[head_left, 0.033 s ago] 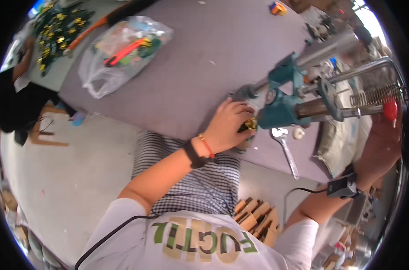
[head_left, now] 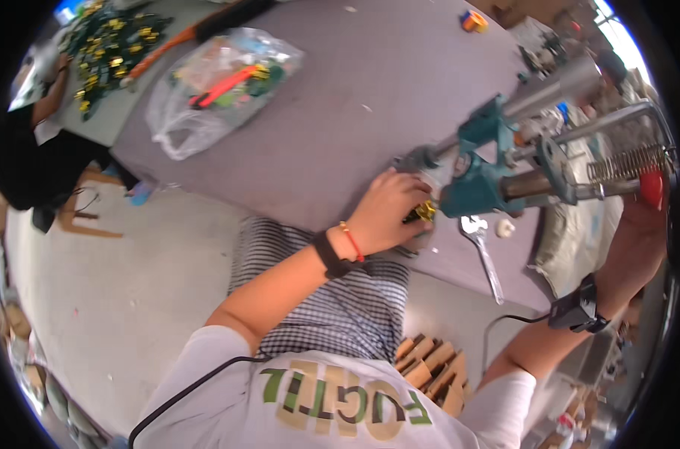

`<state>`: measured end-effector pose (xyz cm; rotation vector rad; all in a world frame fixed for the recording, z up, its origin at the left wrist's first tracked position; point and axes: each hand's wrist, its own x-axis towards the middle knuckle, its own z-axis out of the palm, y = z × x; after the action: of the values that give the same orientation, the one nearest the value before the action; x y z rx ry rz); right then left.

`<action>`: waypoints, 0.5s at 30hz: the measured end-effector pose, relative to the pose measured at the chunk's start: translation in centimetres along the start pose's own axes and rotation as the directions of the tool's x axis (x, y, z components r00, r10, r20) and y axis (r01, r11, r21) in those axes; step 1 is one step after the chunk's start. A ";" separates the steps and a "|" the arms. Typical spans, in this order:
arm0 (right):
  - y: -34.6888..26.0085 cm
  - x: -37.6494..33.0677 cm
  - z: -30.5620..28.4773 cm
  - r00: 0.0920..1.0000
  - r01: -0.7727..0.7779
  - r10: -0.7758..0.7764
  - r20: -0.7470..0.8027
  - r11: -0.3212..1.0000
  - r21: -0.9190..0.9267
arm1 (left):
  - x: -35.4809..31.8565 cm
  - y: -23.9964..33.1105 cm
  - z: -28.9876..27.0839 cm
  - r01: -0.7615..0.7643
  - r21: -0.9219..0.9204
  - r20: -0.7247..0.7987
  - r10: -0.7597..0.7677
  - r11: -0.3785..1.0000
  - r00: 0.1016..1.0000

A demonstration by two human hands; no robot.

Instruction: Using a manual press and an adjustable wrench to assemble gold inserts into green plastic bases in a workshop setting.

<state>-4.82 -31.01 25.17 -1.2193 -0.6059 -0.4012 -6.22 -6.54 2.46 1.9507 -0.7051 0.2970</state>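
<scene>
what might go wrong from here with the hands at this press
The left hand, at the gold piece beside the teal press, could get pinched if the right hand, at the red knob, pulls early. The wrench, its handle end at the table edge, might get knocked off. The black cable at the wrist device could snag.

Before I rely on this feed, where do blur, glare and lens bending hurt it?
Head view: the shiny gold foil piece in the left hand looks soft, fine detail lost; head view: the bright window at upper right washes out white, and the clear plastic bag glints; head view: fisheye distortion, black corners, the dim right hand crowded against the right rim.
</scene>
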 end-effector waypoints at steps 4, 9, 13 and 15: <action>2.1 1.3 2.2 0.989 0.082 -0.118 -0.085 0.936 -0.341 | -2.0 -1.0 -3.1 0.092 -0.059 0.001 -0.092 0.994 0.996; 2.0 0.9 6.0 0.923 0.076 -0.348 -0.163 0.583 -0.809 | -4.8 -5.7 -7.0 0.443 0.504 -0.401 -0.254 0.741 0.880; 4.7 1.0 7.9 0.875 0.118 -0.380 -0.299 0.768 -0.629 | -7.0 -2.7 -5.7 0.070 0.387 -0.130 -0.021 0.919 0.991; 3.1 1.5 8.8 0.838 0.067 -0.330 -0.434 0.852 -0.519 | -7.8 -0.6 -1.9 0.027 0.348 0.021 -0.037 0.937 0.999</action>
<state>-3.69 -21.59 25.71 -1.4493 -0.1656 -1.0798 -11.94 -1.93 -0.90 2.3042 -0.6708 0.3979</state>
